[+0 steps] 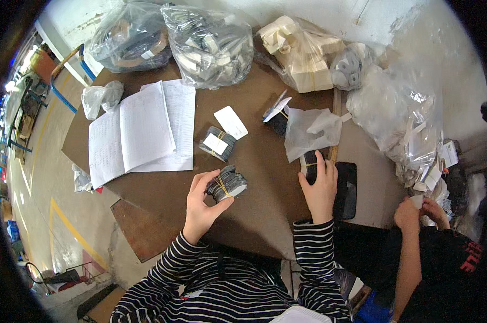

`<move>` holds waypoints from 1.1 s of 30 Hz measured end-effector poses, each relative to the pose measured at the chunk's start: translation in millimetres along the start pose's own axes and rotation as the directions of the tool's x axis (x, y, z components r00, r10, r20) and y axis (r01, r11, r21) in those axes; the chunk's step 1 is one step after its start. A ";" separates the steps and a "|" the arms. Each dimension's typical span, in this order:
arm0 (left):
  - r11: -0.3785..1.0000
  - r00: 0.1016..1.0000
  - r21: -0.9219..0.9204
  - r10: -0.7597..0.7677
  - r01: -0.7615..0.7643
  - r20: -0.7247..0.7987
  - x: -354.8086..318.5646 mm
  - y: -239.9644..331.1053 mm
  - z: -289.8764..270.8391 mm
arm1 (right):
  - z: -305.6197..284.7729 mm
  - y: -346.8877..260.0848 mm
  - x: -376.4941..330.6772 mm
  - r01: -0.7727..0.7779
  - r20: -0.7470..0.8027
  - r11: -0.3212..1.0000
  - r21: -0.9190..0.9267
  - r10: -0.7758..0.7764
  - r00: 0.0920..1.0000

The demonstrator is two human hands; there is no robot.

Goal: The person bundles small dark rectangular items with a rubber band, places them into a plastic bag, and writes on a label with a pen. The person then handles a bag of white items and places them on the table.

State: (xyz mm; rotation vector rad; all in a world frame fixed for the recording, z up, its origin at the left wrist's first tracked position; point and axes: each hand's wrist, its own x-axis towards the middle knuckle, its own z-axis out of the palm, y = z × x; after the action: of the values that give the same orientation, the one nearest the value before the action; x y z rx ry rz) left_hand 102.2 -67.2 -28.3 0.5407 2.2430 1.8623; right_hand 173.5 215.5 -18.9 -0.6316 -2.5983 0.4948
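Observation:
My left hand [203, 204] grips a bundle of dark grey flat pieces [226, 183] between thumb and fingers, just above the table. Yellow rubber bands go round that bundle, and a white face shows at its lower end. My right hand [321, 188] has thumb and fingers about a second dark banded bundle [309, 168] lying on the table, partly hidden by the fingers. A small clear plastic bag [312, 132] lies just beyond it. Farther off, a third dark bundle [220, 144] bears a white label, and a blank white card [231, 122] lies beside it.
An open notebook [141, 129] lies on the brown table [259, 215] at left. Large clear bags of parts [208, 46] line the back, with cream pieces [297, 54] at right. A black phone [349, 191] lies by my right hand. At right, another person's hands [415, 212] hold something white.

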 end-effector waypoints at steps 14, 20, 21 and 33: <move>0.838 0.925 0.424 0.222 -0.342 0.308 -4.6 2.0 -9.2 | 18.5 -52.3 -40.6 0.122 0.249 0.928 0.351 -0.218 0.944; 0.857 0.857 0.471 0.393 -0.209 -0.334 3.5 -17.2 -64.9 | 17.5 -46.7 -44.3 0.102 0.247 0.927 0.360 -0.200 0.948; 0.855 0.796 0.491 0.412 -0.169 -0.444 11.1 -23.0 -78.1 | 18.1 -47.0 -43.7 0.107 0.246 0.929 0.354 -0.203 0.948; 0.678 0.830 0.702 0.247 0.220 -0.499 25.8 -55.7 -107.1 | 24.4 -51.4 -44.6 0.130 0.222 0.921 0.367 -0.223 0.949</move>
State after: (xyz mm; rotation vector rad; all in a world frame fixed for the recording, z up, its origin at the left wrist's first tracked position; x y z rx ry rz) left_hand 30.8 -163.2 -58.6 0.0620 3.4186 1.0824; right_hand 180.1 144.6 -31.5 -0.2182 -2.6736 1.0085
